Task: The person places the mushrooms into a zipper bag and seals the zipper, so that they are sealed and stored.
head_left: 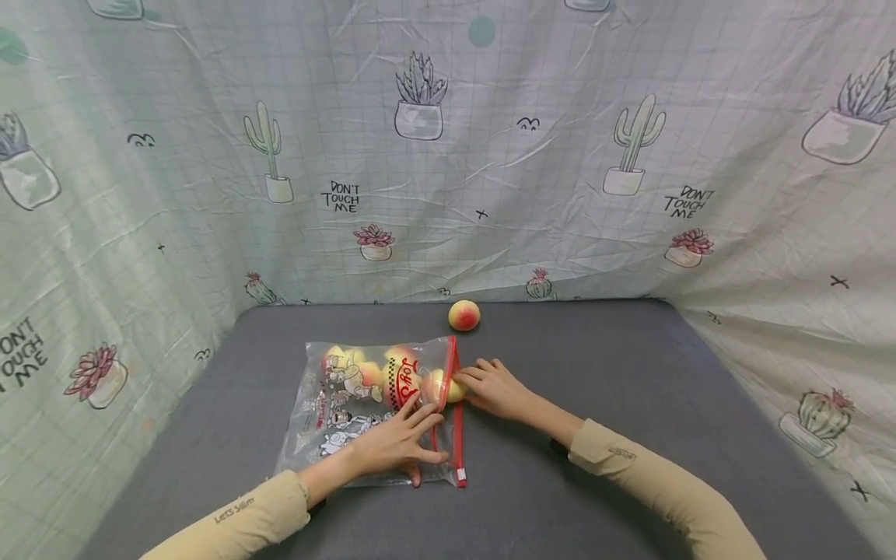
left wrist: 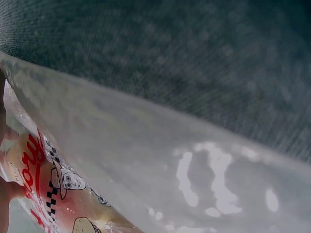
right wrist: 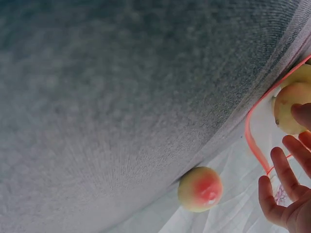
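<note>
A clear zip bag [head_left: 301,435] with a red slider edge and cartoon prints lies on the dark table with several yellow-red peaches [head_left: 364,373] inside. My left hand [head_left: 395,443] rests on its front part near the mouth, fingers spread. At the bag's opening my right hand [head_left: 500,391] holds a peach [head_left: 453,391] that is partly within the red edge. In the right wrist view the thumb lies on that peach [right wrist: 289,104] and the other fingers are spread below it. The left wrist view shows bag film [left wrist: 146,145] and printed lettering close up.
Another peach [head_left: 464,316] sits on the table behind the bag, near the back edge. A pale curtain [head_left: 448,171] with cactus prints surrounds the dark grey table [head_left: 595,350] at the back and sides. A white slider [head_left: 460,474] sits at the front end of the red edge.
</note>
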Demonstrator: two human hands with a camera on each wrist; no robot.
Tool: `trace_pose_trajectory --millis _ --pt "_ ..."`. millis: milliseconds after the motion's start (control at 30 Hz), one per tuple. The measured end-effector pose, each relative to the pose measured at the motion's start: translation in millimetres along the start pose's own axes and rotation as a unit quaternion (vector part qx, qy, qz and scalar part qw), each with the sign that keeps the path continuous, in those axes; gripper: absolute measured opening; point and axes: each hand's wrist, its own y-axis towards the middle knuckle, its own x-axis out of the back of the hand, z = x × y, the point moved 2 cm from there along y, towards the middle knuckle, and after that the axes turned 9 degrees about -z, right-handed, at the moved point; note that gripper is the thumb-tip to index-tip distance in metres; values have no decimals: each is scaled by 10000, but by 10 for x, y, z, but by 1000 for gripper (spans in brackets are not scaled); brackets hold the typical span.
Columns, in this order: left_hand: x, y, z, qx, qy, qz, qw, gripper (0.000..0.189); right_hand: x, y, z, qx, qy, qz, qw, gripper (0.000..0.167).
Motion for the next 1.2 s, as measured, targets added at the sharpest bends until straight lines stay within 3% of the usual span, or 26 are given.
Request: trace_pose_trajectory --millis 167,500,833,1000,1200 --pt "-2 3 -14 -33 31 -21 10000 47 -3 -37 0 -305 65 74 9995 32" --pt "-35 9 -40 -2 -37 19 10000 47 -69 -91 3 -679 977 -252 9926 22" --pt "-33 3 -28 54 -150 3 9999 48 -22 -104 17 -1419 1438 837 9758 28" --pt "-20 1 -8 32 -107 -41 9999 48 22 -101 -1 -1353 1656 1131 9703 32" --pt "-14 1 9 23 -52 16 10000 49 81 -93 -13 -970 1665 1258 9732 38"
